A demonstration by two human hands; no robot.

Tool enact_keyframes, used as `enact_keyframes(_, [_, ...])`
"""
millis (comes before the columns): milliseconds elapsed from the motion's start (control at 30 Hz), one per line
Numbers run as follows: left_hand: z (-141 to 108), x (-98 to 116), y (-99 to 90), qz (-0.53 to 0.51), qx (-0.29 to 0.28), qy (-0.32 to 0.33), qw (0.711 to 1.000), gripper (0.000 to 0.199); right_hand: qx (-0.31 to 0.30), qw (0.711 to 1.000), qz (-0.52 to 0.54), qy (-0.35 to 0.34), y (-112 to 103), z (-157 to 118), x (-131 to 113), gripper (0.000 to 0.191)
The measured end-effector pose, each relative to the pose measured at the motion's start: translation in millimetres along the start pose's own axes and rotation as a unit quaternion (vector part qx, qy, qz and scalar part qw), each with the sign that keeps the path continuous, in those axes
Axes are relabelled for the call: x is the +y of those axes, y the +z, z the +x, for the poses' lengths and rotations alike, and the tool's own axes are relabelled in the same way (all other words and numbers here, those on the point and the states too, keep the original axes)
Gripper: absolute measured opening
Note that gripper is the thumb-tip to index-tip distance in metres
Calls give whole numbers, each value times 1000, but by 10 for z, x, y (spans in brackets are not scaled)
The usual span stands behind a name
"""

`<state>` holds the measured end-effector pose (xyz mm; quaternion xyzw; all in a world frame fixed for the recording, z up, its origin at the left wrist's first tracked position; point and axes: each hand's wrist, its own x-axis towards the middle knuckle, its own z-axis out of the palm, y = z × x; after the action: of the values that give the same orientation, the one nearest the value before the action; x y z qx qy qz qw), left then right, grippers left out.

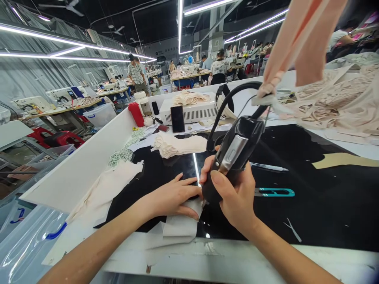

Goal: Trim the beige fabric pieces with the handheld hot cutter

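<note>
A black handheld device (232, 156) with a metal plate and a thick black cable is gripped by my right hand (237, 193), tilted over the black work surface (310, 197). My left hand (174, 197) lies with its fingers spread on a small pale cloth piece (182, 227) at the front edge, just left of the device's lower end. That lower end is partly hidden by my hands. Peach fabric strips (296, 43) hang at the upper right, tied near the cable.
Teal snips (275, 192) and a pen (269, 167) lie right of my right hand. Stacked cloth pieces (177, 144), a phone (178, 119) and a red container (136, 114) are farther back. A large fabric pile (340, 94) is at the right. People work in the background.
</note>
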<state>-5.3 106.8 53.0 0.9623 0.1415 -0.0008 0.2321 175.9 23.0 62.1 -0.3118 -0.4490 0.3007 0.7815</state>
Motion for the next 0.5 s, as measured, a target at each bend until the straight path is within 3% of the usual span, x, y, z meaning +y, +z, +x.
enact_keyframes(233, [9,-27,10,10,0,13,1000,62,10,999,-32,17,-31,-52,8,28])
enact_keyframes(500, [39,-39,-16,-15,-20,7,1000,70,-21,999,27,19,7,-125,-44,37])
